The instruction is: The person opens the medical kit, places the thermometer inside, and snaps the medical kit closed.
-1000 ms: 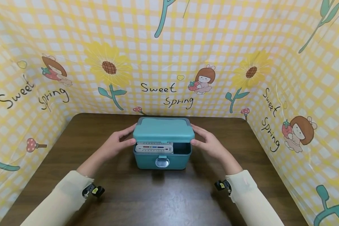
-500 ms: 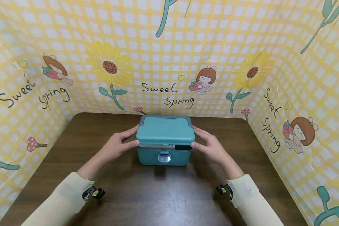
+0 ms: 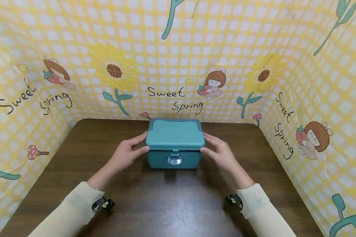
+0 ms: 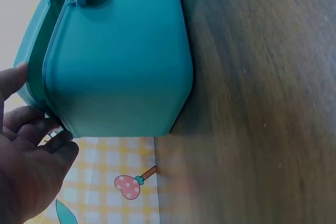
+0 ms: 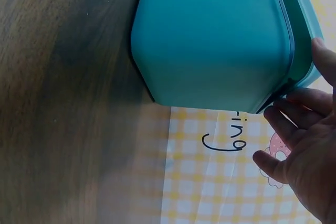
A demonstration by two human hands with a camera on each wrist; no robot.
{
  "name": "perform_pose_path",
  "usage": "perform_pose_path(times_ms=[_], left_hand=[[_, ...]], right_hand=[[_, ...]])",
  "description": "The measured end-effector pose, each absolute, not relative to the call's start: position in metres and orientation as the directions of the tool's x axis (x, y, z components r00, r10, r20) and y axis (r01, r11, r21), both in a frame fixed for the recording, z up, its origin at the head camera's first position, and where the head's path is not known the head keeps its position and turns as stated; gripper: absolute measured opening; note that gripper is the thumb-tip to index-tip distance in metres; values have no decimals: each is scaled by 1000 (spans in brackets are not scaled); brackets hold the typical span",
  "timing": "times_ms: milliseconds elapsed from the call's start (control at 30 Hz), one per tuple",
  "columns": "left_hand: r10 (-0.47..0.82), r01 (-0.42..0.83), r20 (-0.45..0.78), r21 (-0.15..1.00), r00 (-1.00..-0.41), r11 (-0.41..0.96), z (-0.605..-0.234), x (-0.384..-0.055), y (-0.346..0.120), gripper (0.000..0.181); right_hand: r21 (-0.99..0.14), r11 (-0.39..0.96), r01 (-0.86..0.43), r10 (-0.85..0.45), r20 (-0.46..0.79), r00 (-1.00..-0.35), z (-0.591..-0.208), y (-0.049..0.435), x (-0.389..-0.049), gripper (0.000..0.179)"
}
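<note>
A teal storage box (image 3: 160, 160) stands on the table in the head view, its metal latch (image 3: 174, 160) hanging at the front. Its lid (image 3: 175, 135) is almost down, with a narrow dark gap along the front edge. My left hand (image 3: 129, 152) holds the lid's left end, thumb at the front corner and fingers along the side. At the opposite end my right hand (image 3: 221, 153) grips the lid in the same way. Both wrist views show the thumbs on the lid's edge and a gap between lid (image 4: 39, 51) and box (image 5: 210, 51). The box's inside is hidden.
The dark wooden table (image 3: 178, 204) extends in front of the box and to both sides. A yellow checked cloth (image 3: 178, 59) with printed flowers and figures surrounds the back and sides, close behind the box.
The lid has come down over the box, covering the pale items with printed markings that showed inside earlier. The box has shifted slightly back and right, with both hands staying on the lid.
</note>
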State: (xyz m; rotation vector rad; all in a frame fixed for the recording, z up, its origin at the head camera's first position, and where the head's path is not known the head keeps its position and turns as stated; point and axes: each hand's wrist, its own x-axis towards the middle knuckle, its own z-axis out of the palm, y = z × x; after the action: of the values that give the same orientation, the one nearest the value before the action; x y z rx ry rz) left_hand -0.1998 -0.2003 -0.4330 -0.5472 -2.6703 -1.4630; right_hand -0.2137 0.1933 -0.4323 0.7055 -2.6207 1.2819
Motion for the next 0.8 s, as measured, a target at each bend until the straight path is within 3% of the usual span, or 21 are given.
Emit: perform_pose_path(times_ms=[800], left_hand=[[134, 305, 275, 814, -952, 494, -446, -197, -182, 59]], right_hand=[[-705, 554, -443, -202, 402, -893, -445, 182, -210, 54]])
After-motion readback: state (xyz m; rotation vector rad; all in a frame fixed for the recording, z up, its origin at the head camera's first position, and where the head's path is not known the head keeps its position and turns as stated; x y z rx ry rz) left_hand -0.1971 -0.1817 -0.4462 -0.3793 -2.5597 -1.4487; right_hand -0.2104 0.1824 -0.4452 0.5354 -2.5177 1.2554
